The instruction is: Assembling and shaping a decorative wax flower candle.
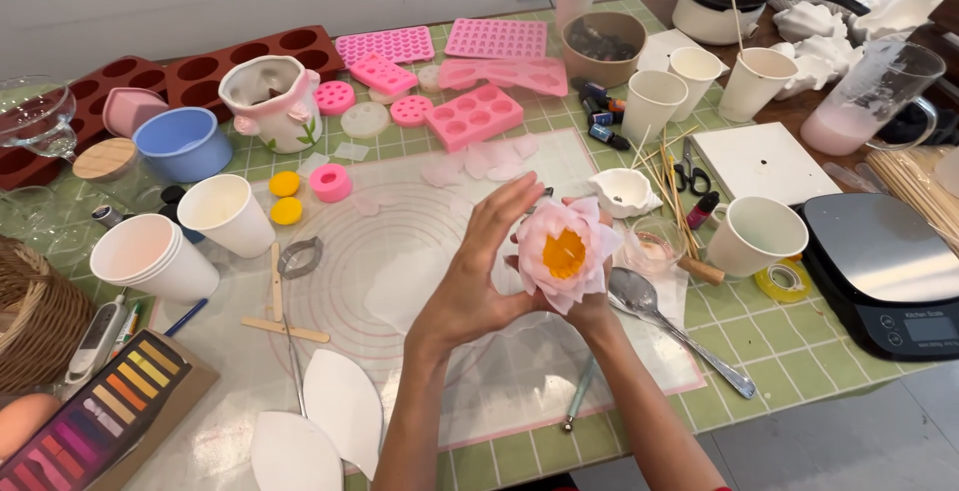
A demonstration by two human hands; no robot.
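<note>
- Petals, pale pink and layered, make up the wax lotus flower (565,253), with a round orange-yellow centre showing in the middle.
- The flower is held up above the translucent work mat (420,241), near the middle of the green-checked table (799,346).
- Its open face tilts up toward the camera and a little to the left; it is roughly round, so I can't pick out a long axis.
- The right hand (589,301) cups the flower from below and behind, fingers curled around its base, mostly hidden by the petals.
- The left hand (475,266) is spread, fingers straight and together, pressed flat against the flower's left side.
- Just to the right lie a metal spoon (669,326), a small glass dish (654,246) and a white petal-shaped bowl (624,191).
- Loose pink petals (479,163) rest on the mat beyond the hands, in front of the pink silicone moulds (475,116).
- Paper cups (230,213) stand to the left; a black kitchen scale (884,271) sits at the far right, well apart.
- White leaf-shaped cutouts (340,401) lie at the near edge, beside the left forearm.
- Nothing stands between the hands and the flower.
</note>
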